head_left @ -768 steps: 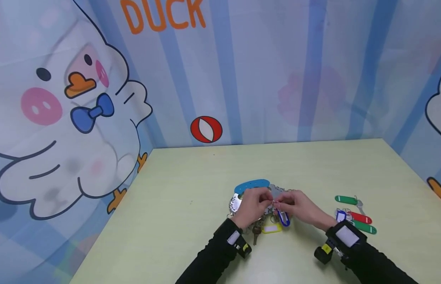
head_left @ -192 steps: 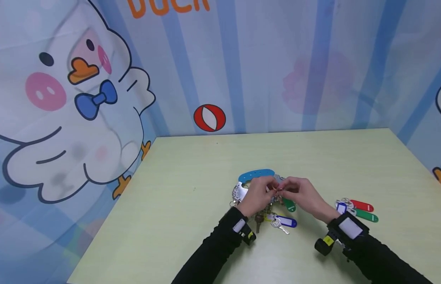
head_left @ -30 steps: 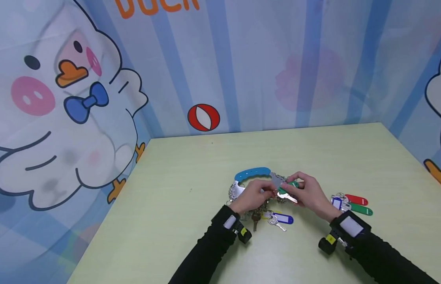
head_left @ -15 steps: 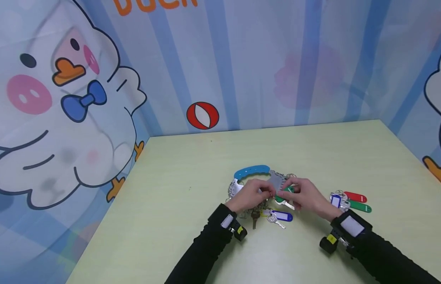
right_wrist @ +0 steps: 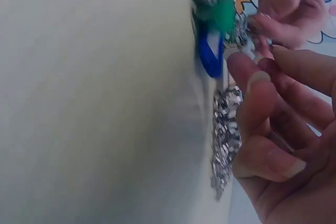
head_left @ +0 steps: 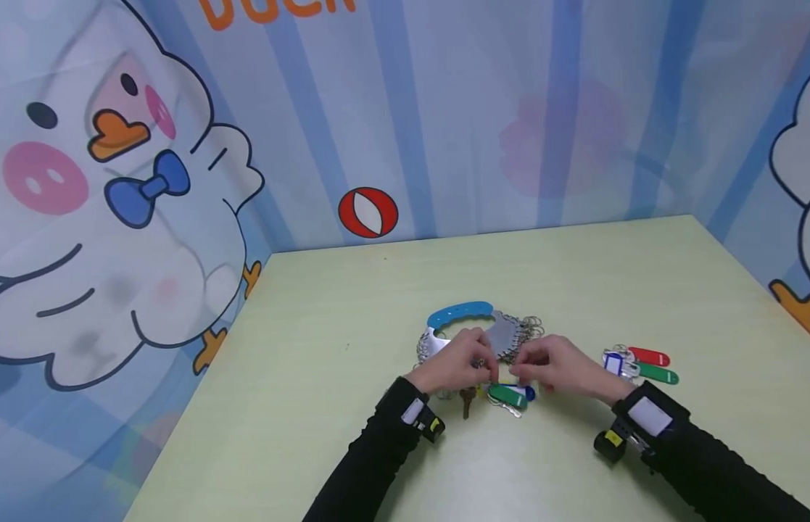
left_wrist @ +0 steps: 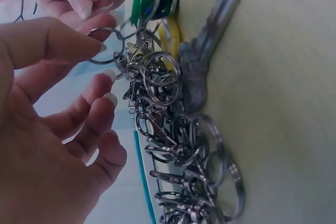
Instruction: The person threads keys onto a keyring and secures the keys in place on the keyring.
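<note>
My left hand [head_left: 458, 362] pinches a thin metal key ring [left_wrist: 107, 28] between thumb and forefinger. From this ring a green key tag [head_left: 507, 396] with its key hangs over a blue-framed tag [head_left: 530, 393]. My right hand [head_left: 558, 367] is just right of them, fingers loosely bent, with nothing visible between them. Behind both hands lies a large ring-shaped key holder with a blue grip [head_left: 460, 313] and grey metal plates [head_left: 504, 332]. Its edge carries several small clasps and rings [left_wrist: 178, 153]. A brownish key [head_left: 467, 402] sticks out below my left hand.
To the right on the pale table [head_left: 352, 435] lies a small group of tagged keys: a red tag [head_left: 650, 356], another green tag [head_left: 658, 373] and a blue-framed one [head_left: 613, 364]. A cartoon-printed cloth [head_left: 444, 130] stands behind the table's far edge.
Half a second ago my right fingers held the green tag; they have let go and drawn slightly right. The tag has dropped nearer, over the blue one. My left hand keeps its pinch.
</note>
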The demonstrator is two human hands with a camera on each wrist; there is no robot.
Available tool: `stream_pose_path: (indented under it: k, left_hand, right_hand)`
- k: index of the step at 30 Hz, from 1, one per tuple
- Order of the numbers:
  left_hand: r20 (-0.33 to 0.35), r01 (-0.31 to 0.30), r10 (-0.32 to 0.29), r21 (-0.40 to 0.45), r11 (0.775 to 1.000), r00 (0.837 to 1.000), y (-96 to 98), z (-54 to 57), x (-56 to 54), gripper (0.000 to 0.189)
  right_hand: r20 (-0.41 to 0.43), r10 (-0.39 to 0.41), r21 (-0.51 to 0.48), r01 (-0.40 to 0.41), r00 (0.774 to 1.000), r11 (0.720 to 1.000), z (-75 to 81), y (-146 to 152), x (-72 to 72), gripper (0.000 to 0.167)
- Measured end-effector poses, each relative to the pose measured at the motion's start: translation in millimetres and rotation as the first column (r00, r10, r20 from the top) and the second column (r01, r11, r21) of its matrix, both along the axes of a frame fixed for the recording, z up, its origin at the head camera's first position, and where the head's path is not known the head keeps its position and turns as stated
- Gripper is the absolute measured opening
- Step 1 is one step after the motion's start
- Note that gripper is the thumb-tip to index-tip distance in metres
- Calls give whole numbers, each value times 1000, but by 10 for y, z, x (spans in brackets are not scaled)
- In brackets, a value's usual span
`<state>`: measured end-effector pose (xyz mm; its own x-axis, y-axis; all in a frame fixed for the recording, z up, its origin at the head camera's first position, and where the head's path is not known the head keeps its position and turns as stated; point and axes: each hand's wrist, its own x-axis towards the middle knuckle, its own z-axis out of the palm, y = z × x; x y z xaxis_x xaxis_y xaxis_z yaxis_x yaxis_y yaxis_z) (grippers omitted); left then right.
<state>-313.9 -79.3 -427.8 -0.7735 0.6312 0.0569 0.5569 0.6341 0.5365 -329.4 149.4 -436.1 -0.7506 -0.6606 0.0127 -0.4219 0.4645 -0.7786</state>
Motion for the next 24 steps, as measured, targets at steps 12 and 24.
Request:
stream_pose_path:
  k: [12, 24]
  left_hand:
    - [48, -46, 49, -57, 997, 998, 112, 33, -18, 12]
    - [-109, -107, 79, -279, 954, 991, 399, 86, -107, 26]
  right_hand:
    - [-281, -257, 216, 322, 925, 922, 181, 704, -206, 17]
    - [-220, -307, 446, 375, 926, 813, 253, 1046, -173, 22]
